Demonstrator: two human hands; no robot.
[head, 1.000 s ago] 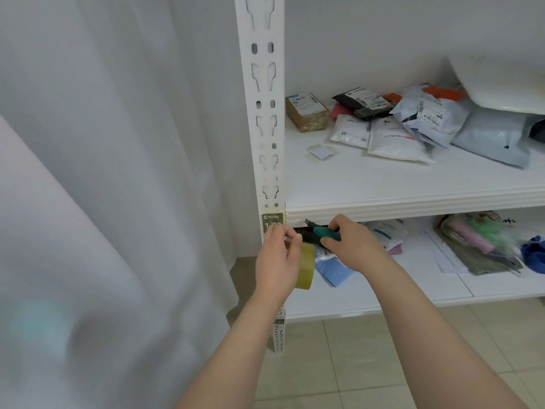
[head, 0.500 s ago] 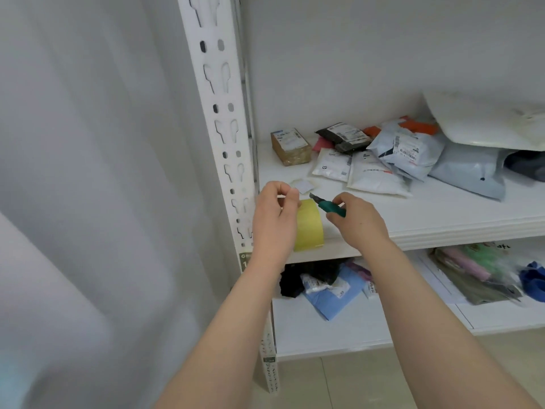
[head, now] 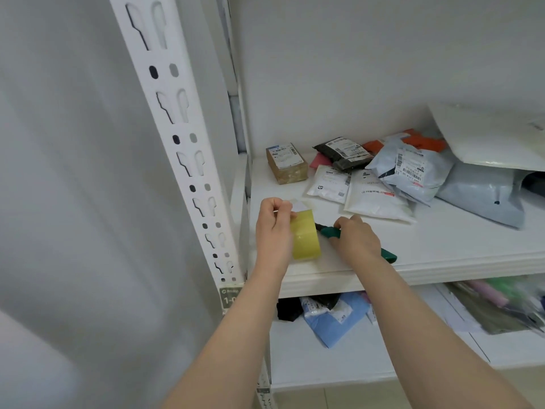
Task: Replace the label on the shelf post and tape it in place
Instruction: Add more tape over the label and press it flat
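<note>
- My left hand (head: pixel 274 228): clenched, back toward me, held above the front part of the upper shelf board (head: pixel 442 249). Thumb and forefinger pinch at the top edge of the tape roll (head: pixel 305 239). What sits between the fingertips is too small to tell.
- Tape roll: yellowish and translucent, standing on edge against my left palm and hanging below the pinch.
- My right hand (head: pixel 355 240): closed round a green-handled utility knife (head: pixel 328 231). The handle's tail juts out behind my wrist. The dark tip points left at the roll, just beside it. Whether they touch, I cannot tell.
- Label (head: pixel 229 296): olive-green, stuck on the white shelf post (head: pixel 177 143) level with the shelf board's front edge. The characters "1-0" are readable and the right part is hidden by my left forearm. It lies below and to the left of my left hand, apart from it, with neither hand touching it.
- White slip (head: pixel 300 205): small and flat on the board, just behind the roll.
- Cardboard box (head: pixel 286 163): at the back left of the board.
- Mailer bags (head: pixel 374 193): a white, grey, black and orange heap to the box's right.
- Lower shelf (head: pixel 339 370): holds a blue bag (head: pixel 334 321) and other packets.
- Curtain (head: pixel 73 202): white, to the left of the post.
</note>
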